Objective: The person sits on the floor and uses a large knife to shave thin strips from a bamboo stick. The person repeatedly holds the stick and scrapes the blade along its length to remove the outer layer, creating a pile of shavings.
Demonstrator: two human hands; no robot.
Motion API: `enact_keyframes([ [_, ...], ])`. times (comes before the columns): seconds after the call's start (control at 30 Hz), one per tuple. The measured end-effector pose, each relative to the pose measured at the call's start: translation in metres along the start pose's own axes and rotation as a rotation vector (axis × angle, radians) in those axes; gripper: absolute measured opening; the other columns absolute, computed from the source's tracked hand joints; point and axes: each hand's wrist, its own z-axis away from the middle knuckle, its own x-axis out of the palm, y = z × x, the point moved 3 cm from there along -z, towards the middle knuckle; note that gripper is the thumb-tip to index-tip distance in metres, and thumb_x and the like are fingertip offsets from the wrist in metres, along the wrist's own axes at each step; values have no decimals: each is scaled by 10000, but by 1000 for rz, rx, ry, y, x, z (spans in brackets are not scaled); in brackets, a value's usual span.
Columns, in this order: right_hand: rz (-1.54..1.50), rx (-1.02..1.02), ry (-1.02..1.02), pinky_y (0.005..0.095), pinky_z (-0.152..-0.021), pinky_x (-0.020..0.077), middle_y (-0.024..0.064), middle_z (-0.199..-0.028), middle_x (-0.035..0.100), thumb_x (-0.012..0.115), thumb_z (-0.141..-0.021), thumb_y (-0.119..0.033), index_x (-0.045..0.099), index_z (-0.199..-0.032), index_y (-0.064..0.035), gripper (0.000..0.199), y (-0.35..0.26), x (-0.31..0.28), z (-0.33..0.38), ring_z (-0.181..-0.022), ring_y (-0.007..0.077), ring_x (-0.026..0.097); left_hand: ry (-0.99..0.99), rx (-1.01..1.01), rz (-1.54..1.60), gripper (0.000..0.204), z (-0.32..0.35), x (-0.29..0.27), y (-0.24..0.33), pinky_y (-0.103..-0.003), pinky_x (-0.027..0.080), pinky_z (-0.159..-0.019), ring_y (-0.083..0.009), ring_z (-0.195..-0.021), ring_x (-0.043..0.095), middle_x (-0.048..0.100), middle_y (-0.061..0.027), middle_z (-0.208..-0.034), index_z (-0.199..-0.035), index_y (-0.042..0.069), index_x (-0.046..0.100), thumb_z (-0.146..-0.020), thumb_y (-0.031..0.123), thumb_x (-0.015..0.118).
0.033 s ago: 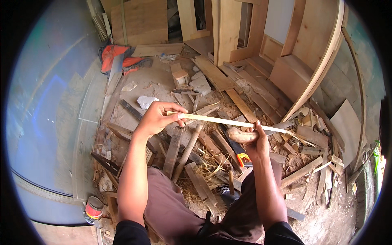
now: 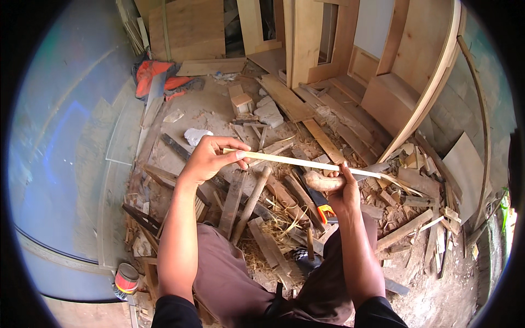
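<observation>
A thin pale strip of split bamboo or wood (image 2: pixel 284 159) stretches across in front of me, sloping slightly down to the right. Its left end is pinched between the thumb and fingers of my left hand (image 2: pixel 210 157). My right hand (image 2: pixel 347 191) is closed round the curved wooden handle (image 2: pixel 324 181) of a knife, whose grey blade (image 2: pixel 372 170) points right, just under the strip. The right thumb presses the strip near the blade. Beyond the blade, the strip's far end splits into thin slivers (image 2: pixel 404 185).
Below my hands lie a saw with an orange-and-black handle (image 2: pixel 327 212), a round stick (image 2: pixel 251 205), curly shavings (image 2: pixel 287 229) and many wood offcuts. A red tin (image 2: pixel 126 279) stands at lower left. Wooden frames (image 2: pixel 306 44) and a cabinet-like panel (image 2: pixel 421 71) stand behind.
</observation>
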Motion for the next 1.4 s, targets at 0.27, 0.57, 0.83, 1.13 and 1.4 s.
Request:
enact_keyframes([
  [0.27, 78, 218, 25, 287, -682, 569, 55, -790, 623, 673, -978, -318, 564, -926, -57, 288, 32, -6, -3, -685, 166, 614, 139, 388, 351, 213, 15, 14, 17, -371, 574, -819, -236, -820, 702, 718, -140, -950, -1106, -22, 693, -971, 141, 670],
  [0.57, 153, 610, 166, 339, -613, 481, 159, -920, 544, 522, -1024, -265, 363, -1196, -97, 288, 73, -54, 3, -687, 182, 526, 866, 686, 537, 327, 76, -35, 30, -329, 406, -647, -138, -635, 429, 460, -1, -746, -979, 141, 542, -1014, 466, 542],
  [0.83, 518, 622, 266, 328, -562, 488, 139, -925, 582, 508, -1032, -274, 409, -1122, -86, 230, 56, -86, 25, -627, 158, 509, 948, 444, 500, 635, 143, 73, -30, -298, 233, -533, -136, -478, 239, 254, 5, -527, -653, 144, 332, -1024, 659, 309],
  [1.13, 895, 519, -24, 287, -456, 444, 109, -832, 645, 482, -1054, -282, 497, -1144, -73, 228, 55, -86, 45, -537, 133, 512, 918, 481, 462, 588, 158, 114, -98, -316, 220, -506, -128, -473, 213, 270, 1, -523, -609, 110, 318, -1078, 465, 318],
  [1.4, 1249, 370, -581, 261, -446, 418, 33, -740, 643, 431, -1092, -322, 412, -1537, -140, 481, 116, -73, 118, -480, 61, 475, 891, 469, 418, 474, 166, 114, -106, -315, 236, -525, -137, -481, 239, 302, -5, -527, -600, 107, 332, -1025, 317, 331],
])
